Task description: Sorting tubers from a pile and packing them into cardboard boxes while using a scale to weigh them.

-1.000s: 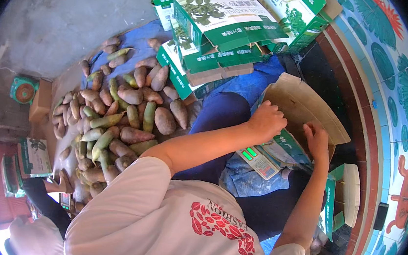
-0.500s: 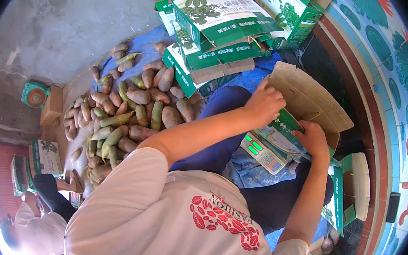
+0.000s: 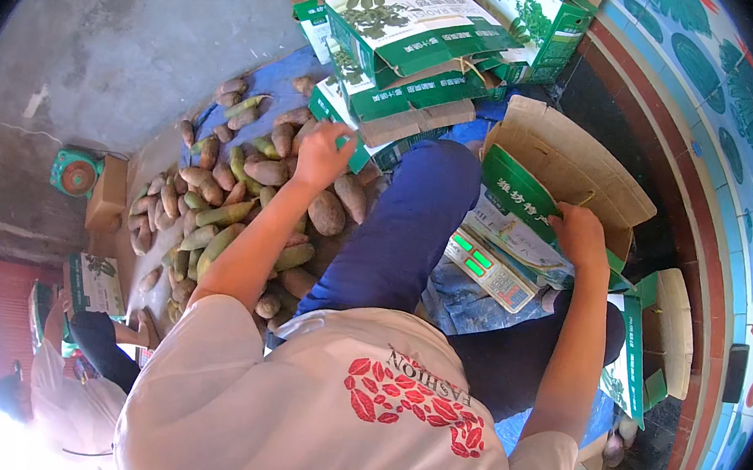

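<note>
My right hand (image 3: 578, 236) is closed on the upper edge of an open green and white cardboard box (image 3: 518, 194), its brown flaps standing up. The box rests on a scale (image 3: 493, 272) with lit green displays, between my legs. My left hand (image 3: 324, 153) is over the near-right side of a heap of green, soil-covered radishes (image 3: 260, 171). Its fingers are apart, with nothing seen in them.
Green and white cartons (image 3: 415, 26) are stacked beyond my knee. Another opened carton (image 3: 657, 334) stands by the right wall. A green fan-like device (image 3: 76, 173) is near the left wall. A person (image 3: 75, 396) sits at lower left.
My left hand has let go of the box flap and moved left over the radish heap. My right hand stays on the box edge.
</note>
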Motion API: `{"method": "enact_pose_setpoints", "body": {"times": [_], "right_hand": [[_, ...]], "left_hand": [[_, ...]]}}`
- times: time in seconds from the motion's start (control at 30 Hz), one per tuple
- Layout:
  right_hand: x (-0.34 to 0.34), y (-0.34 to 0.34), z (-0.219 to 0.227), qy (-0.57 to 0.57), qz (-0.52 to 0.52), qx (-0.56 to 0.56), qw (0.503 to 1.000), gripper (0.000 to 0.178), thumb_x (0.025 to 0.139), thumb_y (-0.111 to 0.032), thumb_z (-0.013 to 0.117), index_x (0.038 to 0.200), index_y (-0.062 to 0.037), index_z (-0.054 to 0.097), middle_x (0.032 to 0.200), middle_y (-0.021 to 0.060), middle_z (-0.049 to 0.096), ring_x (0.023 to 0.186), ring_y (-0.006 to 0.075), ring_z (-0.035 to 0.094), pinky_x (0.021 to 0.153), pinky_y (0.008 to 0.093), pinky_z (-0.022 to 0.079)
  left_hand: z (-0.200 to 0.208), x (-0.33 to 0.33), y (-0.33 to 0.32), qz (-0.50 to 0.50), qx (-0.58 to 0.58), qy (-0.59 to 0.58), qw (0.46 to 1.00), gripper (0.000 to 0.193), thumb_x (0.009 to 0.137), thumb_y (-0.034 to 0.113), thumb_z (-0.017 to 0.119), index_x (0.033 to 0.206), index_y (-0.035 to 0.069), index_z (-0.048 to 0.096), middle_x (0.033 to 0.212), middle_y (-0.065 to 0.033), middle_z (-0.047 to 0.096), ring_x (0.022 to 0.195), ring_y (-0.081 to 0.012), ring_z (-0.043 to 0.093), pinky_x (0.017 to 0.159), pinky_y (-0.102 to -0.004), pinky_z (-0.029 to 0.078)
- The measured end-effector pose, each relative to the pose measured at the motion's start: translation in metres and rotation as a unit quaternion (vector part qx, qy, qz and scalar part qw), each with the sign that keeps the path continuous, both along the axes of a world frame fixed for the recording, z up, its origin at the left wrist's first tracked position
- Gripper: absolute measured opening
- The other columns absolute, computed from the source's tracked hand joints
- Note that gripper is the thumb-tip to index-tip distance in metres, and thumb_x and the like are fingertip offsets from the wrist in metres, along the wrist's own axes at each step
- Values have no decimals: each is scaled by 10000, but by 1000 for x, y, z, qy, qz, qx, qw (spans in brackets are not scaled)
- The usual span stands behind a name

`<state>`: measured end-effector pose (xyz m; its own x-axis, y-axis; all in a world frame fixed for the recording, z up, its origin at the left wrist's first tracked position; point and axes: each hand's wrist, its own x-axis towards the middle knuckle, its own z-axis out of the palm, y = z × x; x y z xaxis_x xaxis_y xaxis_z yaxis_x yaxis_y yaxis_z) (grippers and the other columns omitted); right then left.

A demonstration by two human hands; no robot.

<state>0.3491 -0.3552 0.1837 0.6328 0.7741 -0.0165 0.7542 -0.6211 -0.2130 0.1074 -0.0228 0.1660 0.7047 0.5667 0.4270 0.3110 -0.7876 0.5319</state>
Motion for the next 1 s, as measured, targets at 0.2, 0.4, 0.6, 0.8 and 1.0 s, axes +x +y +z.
{"method": "enact_pose_setpoints", "body": {"times": [0.2, 0.4, 0.6, 0.8, 1.0], "right_hand": [[-4, 5, 4, -16, -52, 3, 999, 198, 802, -216, 574, 884, -42, 621, 807, 205, 615, 789, 366, 593, 686, 453, 461], [-7, 15, 8, -17, -85, 8, 996, 187, 817, -194, 565, 853, -12, 588, 794, 225, 598, 788, 390, 574, 668, 460, 440], [-1, 13, -2, -5, 2, 53, 999, 172, 831, -145, 550, 866, 23, 563, 792, 254, 570, 769, 418, 551, 657, 452, 425], [-2, 16, 5, 41, -16, 23, 999, 175, 838, -135, 537, 912, 20, 572, 826, 244, 582, 788, 413, 555, 674, 434, 431], [-4, 16, 4, 49, -9, 51, 997, 162, 840, -112, 536, 902, 36, 559, 797, 257, 570, 768, 420, 550, 653, 426, 424]], "left_hand": [[-114, -69, 48, 52, 24, 266, 962, 137, 754, 200, 608, 839, 98, 640, 873, -141, 631, 840, -306, 600, 726, -392, 472], [-153, -137, 38, 184, -173, 581, 774, 280, 786, 267, 561, 1036, 151, 610, 1087, -89, 602, 1044, -260, 553, 897, -423, 402], [-178, -219, 13, 220, -93, 593, 769, 468, 767, 206, 558, 1226, 167, 477, 1311, -83, 406, 1248, -254, 331, 1015, -462, 257], [-160, -258, 10, 307, -2, 601, 737, 607, 729, 333, 643, 1274, 180, 423, 1400, -92, 271, 1299, -301, 225, 1034, -519, 198], [-142, -271, 22, 482, -116, 545, 676, 760, 752, 525, 592, 1372, 209, 288, 1462, -92, 162, 1340, -303, 153, 1042, -544, 183]]}}
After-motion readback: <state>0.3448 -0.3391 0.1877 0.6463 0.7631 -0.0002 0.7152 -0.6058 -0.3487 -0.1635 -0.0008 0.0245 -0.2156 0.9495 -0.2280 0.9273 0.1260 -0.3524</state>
